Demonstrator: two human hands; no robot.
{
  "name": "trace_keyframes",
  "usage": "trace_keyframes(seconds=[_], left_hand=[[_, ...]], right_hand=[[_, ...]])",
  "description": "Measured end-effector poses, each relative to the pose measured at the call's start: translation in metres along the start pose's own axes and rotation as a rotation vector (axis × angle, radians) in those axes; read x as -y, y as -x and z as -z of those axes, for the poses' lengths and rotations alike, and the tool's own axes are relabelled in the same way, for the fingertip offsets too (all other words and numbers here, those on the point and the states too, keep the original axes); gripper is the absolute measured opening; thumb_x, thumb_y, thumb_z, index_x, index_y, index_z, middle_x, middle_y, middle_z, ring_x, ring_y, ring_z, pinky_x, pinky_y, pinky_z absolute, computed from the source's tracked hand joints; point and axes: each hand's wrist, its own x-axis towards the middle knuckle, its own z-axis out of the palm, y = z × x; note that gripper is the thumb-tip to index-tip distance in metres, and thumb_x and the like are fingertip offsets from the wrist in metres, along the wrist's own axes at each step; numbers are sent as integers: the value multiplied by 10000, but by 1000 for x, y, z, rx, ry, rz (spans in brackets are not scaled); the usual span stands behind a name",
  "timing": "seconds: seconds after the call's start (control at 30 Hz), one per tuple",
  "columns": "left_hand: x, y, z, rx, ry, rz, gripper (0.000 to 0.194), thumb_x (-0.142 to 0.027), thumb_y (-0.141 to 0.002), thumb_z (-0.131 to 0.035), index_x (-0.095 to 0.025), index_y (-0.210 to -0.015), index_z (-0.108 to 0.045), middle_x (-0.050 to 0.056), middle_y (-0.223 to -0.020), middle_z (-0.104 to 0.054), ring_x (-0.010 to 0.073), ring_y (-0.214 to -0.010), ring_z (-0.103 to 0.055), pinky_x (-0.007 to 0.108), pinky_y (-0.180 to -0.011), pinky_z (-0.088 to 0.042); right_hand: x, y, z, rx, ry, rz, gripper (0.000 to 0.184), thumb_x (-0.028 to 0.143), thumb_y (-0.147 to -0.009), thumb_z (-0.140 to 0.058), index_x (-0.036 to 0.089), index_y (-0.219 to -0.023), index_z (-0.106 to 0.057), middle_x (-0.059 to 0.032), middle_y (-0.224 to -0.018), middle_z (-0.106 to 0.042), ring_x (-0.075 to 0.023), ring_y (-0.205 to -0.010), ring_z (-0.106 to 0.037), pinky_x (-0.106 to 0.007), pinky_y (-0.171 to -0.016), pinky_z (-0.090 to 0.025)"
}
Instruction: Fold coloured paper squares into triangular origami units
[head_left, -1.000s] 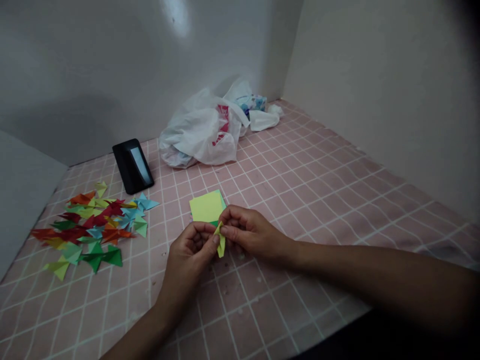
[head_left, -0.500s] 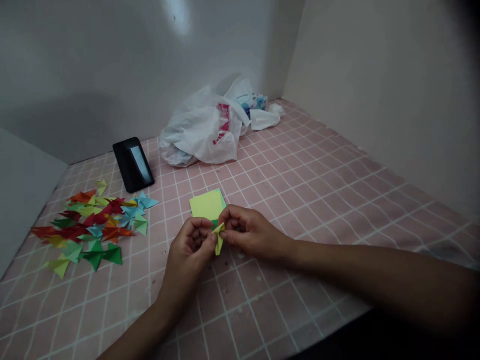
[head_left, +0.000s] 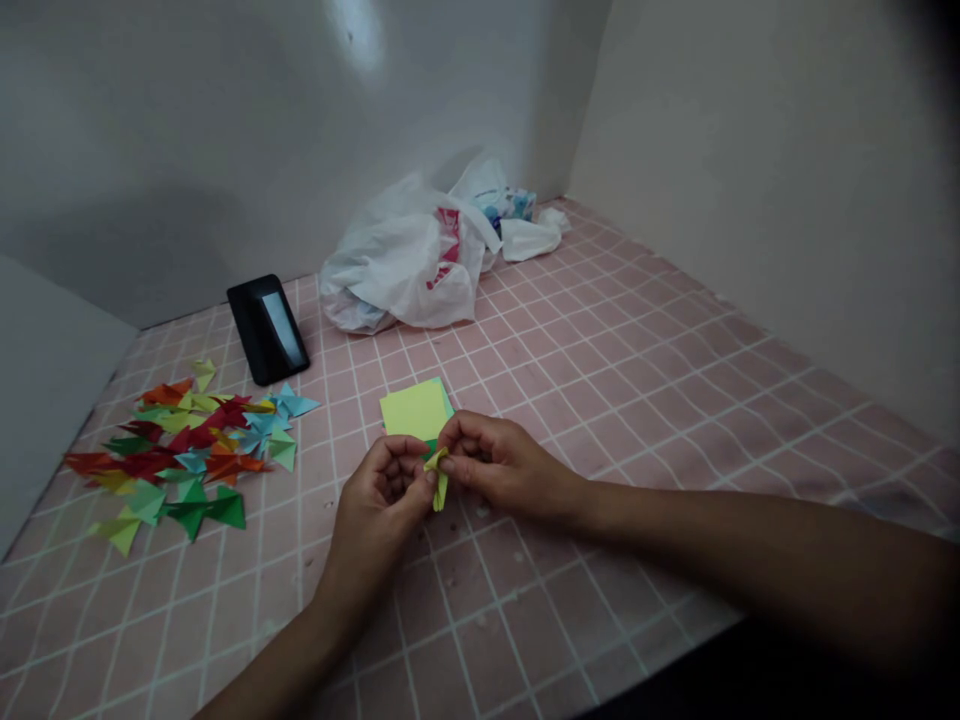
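A small folded piece of yellow paper (head_left: 440, 488) is pinched between both my hands near the middle of the table. My left hand (head_left: 388, 492) grips its left side with thumb and fingers. My right hand (head_left: 504, 462) holds the upper right part, thumb pressed on the fold; the fingertips cover some of the paper. Just beyond my hands lies a stack of square paper sheets (head_left: 412, 407), yellow on top with green edges showing. To the left, several folded paper pieces (head_left: 187, 440) in red, orange, yellow, green and blue lie in a loose pile.
A black phone-like device (head_left: 268, 328) lies behind the pile. White plastic bags (head_left: 405, 260) with red print sit against the back wall, beside a blue-patterned packet (head_left: 517, 204). A pink checked cloth (head_left: 600, 330) covers the table, with walls at the back and right.
Almost nothing differs. The upper end of the yellow paper sits slightly lower under my right thumb, and both hands have stayed in nearly the same place.
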Motion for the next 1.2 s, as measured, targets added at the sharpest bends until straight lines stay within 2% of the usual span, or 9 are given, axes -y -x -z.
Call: trace_keyframes(seconds=[0.3, 0.5, 0.6, 0.73, 1.0, 1.2], left_hand=[[1, 0, -1, 36, -15, 19, 213, -391, -871, -646, -179, -862, -641, -33, -680, -602, 89, -574, -521, 195, -521, -404], [0, 0, 1, 29, -34, 12, 196, -369, -845, -674, -182, -806, -632, -36, -623, -591, 96, -549, -516, 198, -500, -383], [1, 0, 1, 25, -22, 26, 205, -372, -844, -677, -178, -800, -628, -27, -642, -610, 98, -563, -524, 199, -516, -393], [2, 1, 0, 43, 11, 37, 210, -374, -859, -665, -175, -810, -622, -17, -674, -628, 98, -583, -527, 202, -539, -402], [4, 1, 1, 67, 35, 46, 218, -394, -881, -648, -182, -836, -619, -3, -714, -638, 118, -636, -542, 227, -584, -421], [4, 1, 1, 49, 68, 67, 219, -391, -858, -670, -187, -809, -608, -15, -686, -608, 119, -609, -528, 237, -580, -416]], right_hand=[[0, 1, 1, -16, 84, 25, 83, 199, -852, -610, 170, -805, -547, 58, -604, -519, -71, -526, -431, -209, -505, -329], [-2, 0, 1, -8, 91, 24, 90, 206, -863, -612, 174, -817, -540, 66, -603, -504, -67, -522, -430, -202, -501, -329], [-1, 1, 2, 17, 68, 19, 69, 209, -889, -564, 178, -837, -531, 57, -629, -527, -69, -522, -459, -200, -501, -356], [2, 3, 2, 64, 6, 5, 150, 255, -958, -454, 177, -844, -513, 39, -657, -548, -69, -513, -482, -199, -493, -390], [1, 2, 1, 50, -24, -38, 101, 218, -930, -508, 177, -838, -516, 43, -646, -561, -60, -492, -489, -182, -469, -392], [0, 3, 2, 71, -96, -41, 188, 265, -984, -452, 173, -833, -513, 28, -682, -584, -55, -492, -522, -180, -473, -411]])
